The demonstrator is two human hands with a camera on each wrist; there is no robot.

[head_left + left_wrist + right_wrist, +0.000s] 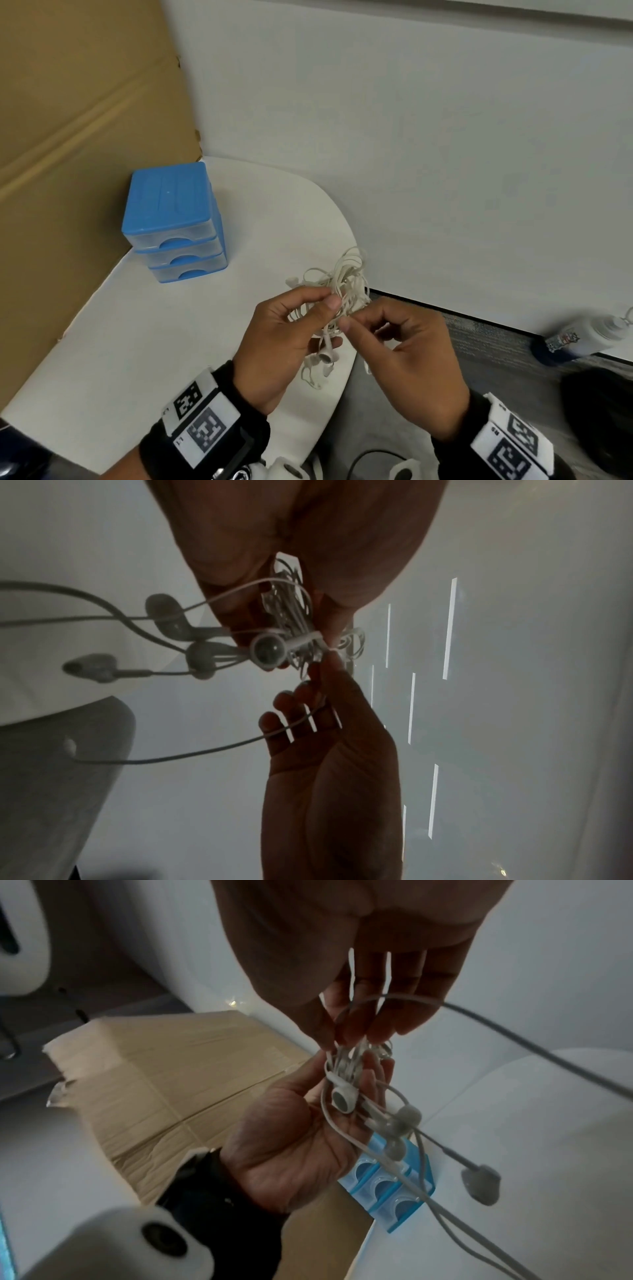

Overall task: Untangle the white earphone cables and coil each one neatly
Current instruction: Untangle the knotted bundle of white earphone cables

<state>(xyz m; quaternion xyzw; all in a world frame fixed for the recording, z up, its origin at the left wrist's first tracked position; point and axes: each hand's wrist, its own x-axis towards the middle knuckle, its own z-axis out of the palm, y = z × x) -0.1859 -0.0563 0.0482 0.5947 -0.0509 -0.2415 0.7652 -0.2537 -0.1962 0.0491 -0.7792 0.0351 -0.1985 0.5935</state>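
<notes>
A tangled bundle of white earphone cables (346,284) is held in the air above the right edge of the white table (137,342). My left hand (291,329) grips the bundle between thumb and fingers, with loops sticking up above it. Several earbuds (323,359) dangle below the left palm. My right hand (404,346) meets it from the right and pinches a strand at the bundle's lower right. In the left wrist view one earbud (267,651) faces the camera beside the knot (291,610). The right wrist view shows the same earbud (343,1099) on the left hand's fingers.
A small blue three-drawer organiser (171,219) stands at the table's back left, against a cardboard sheet (78,137). A white partition wall (411,137) runs behind. A bottle (582,339) lies on the carpeted floor at the right. A dark cable (370,459) lies on the floor below the hands.
</notes>
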